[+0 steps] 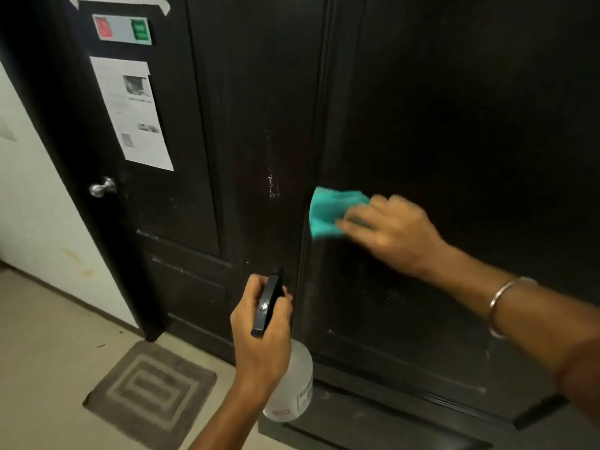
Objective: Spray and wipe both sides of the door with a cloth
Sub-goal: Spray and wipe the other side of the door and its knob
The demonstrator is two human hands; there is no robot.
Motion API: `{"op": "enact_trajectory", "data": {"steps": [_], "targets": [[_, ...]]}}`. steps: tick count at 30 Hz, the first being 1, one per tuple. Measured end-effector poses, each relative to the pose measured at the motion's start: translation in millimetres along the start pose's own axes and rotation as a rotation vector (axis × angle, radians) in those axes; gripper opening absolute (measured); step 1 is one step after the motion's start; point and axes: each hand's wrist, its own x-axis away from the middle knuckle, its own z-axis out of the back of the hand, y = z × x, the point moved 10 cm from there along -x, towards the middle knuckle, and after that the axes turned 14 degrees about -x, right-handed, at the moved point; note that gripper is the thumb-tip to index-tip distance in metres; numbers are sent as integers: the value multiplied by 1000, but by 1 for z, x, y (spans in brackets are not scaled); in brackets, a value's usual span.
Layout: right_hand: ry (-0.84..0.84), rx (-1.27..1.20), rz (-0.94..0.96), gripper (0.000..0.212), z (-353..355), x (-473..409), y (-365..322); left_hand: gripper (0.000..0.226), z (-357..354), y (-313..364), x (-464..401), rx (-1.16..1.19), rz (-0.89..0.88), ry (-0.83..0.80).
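Note:
A dark brown panelled door (454, 125) fills most of the view. My right hand (394, 233) presses a teal cloth (331, 211) flat against the door at mid height; the hand is blurred. Lower down, my left hand (259, 332) grips the black trigger head of a translucent spray bottle (293, 388), which hangs close to the door with its nozzle toward the wood. A patch of small white droplets (272, 186) shows on the door left of the cloth.
A silver door knob (102, 187) sits on the door's left side. Above it are a taped printed sheet (133, 115) and a red and green sign (122, 29). A grey doormat (151, 389) lies on the pale floor. A white wall (39, 206) is at left.

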Motion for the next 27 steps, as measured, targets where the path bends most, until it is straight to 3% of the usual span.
{"op": "enact_trajectory", "data": {"steps": [3,8,11,15,16,18,19,21,24,27], "targets": [[334,81,-223,28,74,-57,58,17,12,-3,-6,-3,2,16],[496,108,-397,27,86,-114,69,8,29,-14,-27,7,-7,32],[353,-45,-304,24,11,-115,15,7,36,-27,-43,43,-17,-8],[-152,-151,-38,22,-114,-71,-87,5,45,-42,-59,65,-39,-59],[-260,-152,-5,28,-130,-63,-99,5,48,-47,-62,58,-41,-75],[-309,-108,45,30,-126,-68,-95,4,53,-55,-68,56,-35,-97],[-263,-52,61,28,-111,-82,-84,5,56,-59,-72,52,-31,-106],[-11,107,14,20,-52,-119,-43,12,59,-66,-78,39,-30,-121],[368,310,-212,21,42,-161,26,12,60,-69,-83,38,-38,-145],[474,320,-351,25,56,-164,35,5,55,-69,-83,60,-53,-170]]}}
